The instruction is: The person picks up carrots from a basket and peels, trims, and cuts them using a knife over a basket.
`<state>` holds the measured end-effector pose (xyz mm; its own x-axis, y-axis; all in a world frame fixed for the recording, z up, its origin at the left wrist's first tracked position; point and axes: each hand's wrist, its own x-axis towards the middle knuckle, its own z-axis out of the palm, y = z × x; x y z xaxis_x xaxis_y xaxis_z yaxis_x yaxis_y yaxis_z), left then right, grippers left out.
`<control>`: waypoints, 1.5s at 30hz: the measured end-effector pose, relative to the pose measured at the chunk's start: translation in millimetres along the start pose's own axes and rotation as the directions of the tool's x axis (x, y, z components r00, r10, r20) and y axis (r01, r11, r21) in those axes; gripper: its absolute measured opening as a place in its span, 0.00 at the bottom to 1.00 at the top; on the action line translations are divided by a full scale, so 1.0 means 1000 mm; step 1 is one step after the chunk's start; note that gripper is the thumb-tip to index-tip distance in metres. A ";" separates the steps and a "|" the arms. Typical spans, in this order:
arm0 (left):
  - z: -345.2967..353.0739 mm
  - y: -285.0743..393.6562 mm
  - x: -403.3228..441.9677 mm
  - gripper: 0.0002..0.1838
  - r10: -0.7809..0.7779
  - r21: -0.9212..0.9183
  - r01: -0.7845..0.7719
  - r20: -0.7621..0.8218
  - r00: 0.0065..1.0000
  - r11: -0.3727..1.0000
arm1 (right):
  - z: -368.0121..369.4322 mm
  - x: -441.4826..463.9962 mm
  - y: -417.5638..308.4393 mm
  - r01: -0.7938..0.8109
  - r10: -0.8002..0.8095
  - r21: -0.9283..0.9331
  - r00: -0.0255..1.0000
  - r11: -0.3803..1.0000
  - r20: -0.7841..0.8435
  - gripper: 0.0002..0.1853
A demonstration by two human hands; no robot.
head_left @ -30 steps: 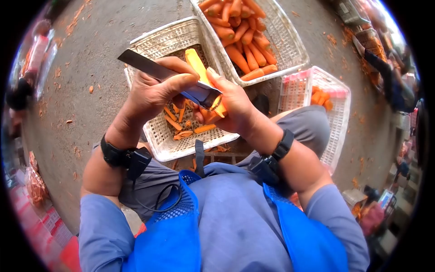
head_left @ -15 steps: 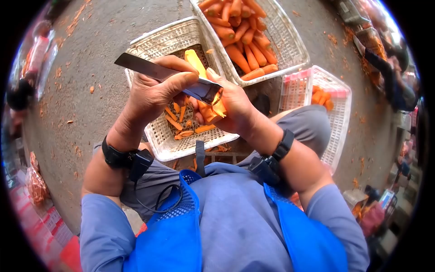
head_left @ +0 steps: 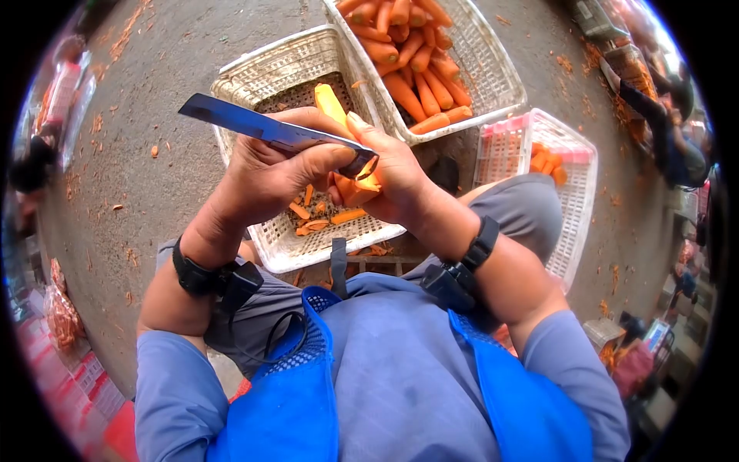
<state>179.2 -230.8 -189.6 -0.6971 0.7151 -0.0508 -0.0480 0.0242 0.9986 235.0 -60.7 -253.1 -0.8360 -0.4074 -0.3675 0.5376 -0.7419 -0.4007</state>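
My left hand (head_left: 262,171) is closed around a long flat metal blade (head_left: 225,117), which sticks out past my knuckles to the left. Its other end is bent and rests on a carrot (head_left: 329,104), near the cut end facing me. My right hand (head_left: 399,171) grips that carrot from the right side; its surface is bright yellow-orange with flat cut facets. Both hands are close together over a white plastic basket (head_left: 279,258), where carrot shavings (head_left: 314,226) and small pieces lie on the perforated bottom. The fingers partly hide the carrot's middle.
A larger white crate (head_left: 499,96) full of whole carrots (head_left: 419,73) stands beyond the basket. At right is a pink-and-white crate (head_left: 573,208) with a few carrot pieces (head_left: 546,164). Shavings litter the concrete floor (head_left: 138,192). Other people are at the far right edge.
The blade has rolled and its free end has shifted slightly left and down, showing a bluish face. My left hand has moved slightly toward me. The right hand keeps its grip on the carrot.
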 end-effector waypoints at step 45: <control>-0.048 -0.057 0.034 0.11 0.130 0.170 -0.090 -0.244 0.961 0.981 | -0.008 -0.003 0.009 -0.296 0.283 0.074 0.947 0.952 0.150 0.29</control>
<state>123.8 -241.9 -248.9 -0.8507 0.5201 0.0764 0.1365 0.0781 0.9876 243.5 -61.7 -262.4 -0.6564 -0.6757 -0.3357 0.7514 -0.6254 -0.2104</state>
